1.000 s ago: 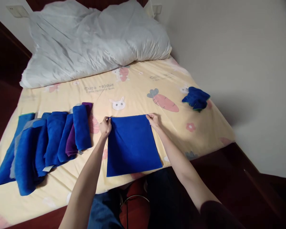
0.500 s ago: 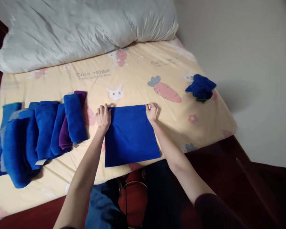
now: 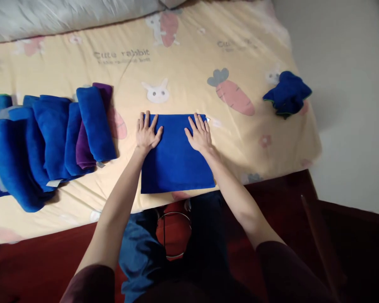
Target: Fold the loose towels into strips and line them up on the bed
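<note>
A blue cloth (image 3: 178, 160) lies flat on the bed, its near edge close to the bed's front edge. My left hand (image 3: 148, 132) rests open on its far left corner with the fingers spread. On the far right corner, my right hand (image 3: 199, 134) lies open and flat, fingers apart. A small white tag sticks out beside that corner. Neither hand grips anything.
Several folded blue cloths (image 3: 55, 139) and a purple one (image 3: 84, 147) overlap on the left. A crumpled dark blue cloth (image 3: 287, 93) lies at the right. A grey bedding roll (image 3: 66, 17) is at the back, a wall (image 3: 350, 105) at the right.
Both hands have let go of the cloth's far corners and opened, and now lie flat on it. The view has tilted down, so the bed and cloths appear higher.
</note>
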Demonstrator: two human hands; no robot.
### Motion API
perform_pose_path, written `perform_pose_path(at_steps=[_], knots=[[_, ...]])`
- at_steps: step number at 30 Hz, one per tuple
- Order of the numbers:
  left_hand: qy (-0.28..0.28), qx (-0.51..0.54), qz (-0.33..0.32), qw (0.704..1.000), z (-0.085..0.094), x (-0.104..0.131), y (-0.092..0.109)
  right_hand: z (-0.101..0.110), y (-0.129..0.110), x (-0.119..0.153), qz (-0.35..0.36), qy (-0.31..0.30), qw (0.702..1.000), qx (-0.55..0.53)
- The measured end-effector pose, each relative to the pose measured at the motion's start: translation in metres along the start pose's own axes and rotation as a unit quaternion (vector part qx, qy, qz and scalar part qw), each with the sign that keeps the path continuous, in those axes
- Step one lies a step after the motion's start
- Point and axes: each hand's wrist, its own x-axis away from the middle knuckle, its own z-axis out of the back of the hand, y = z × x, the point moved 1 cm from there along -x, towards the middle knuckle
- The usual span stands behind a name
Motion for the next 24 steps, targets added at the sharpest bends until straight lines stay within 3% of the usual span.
perform_pose_path(at_steps=[2, 4, 8, 11, 16, 18, 21, 24], knots=[[0.009, 0.003, 0.012, 1.000, 0.003, -0.001, 0.004, 0.001, -0.003, -0.004, -0.006, -0.004, 1.000, 0.004], [0.020, 0.004, 0.012, 1.000, 0.003, 0.012, 0.021, 0.006, -0.019, 0.000, -0.023, 0.001, 1.000, 0.000], [-0.027, 0.012, -0.051, 0.998, -0.002, 0.075, 0.069, 0.018, -0.062, 0.042, 0.018, -0.007, 1.000, -0.022], [-0.038, 0.011, -0.061, 0.997, -0.001, 0.126, 0.085, 0.024, -0.070, 0.085, 0.067, -0.050, 0.996, -0.037], [-0.022, -0.019, -0.054, 0.998, 0.023, 0.183, 0.081, 0.039, -0.055, 0.127, -0.021, -0.029, 0.999, -0.032], [-0.038, -0.034, -0.092, 0.994, 0.032, 0.203, 0.077, 0.044, -0.062, 0.146, -0.001, -0.015, 0.999, -0.028], [-0.053, -0.063, -0.152, 0.985, 0.042, 0.237, 0.064, 0.043, -0.074, 0.190, 0.109, -0.041, 0.993, -0.032], [-0.033, -0.081, -0.156, 0.984, 0.050, 0.272, 0.040, 0.038, -0.066, 0.239, 0.083, -0.034, 0.995, -0.032]])
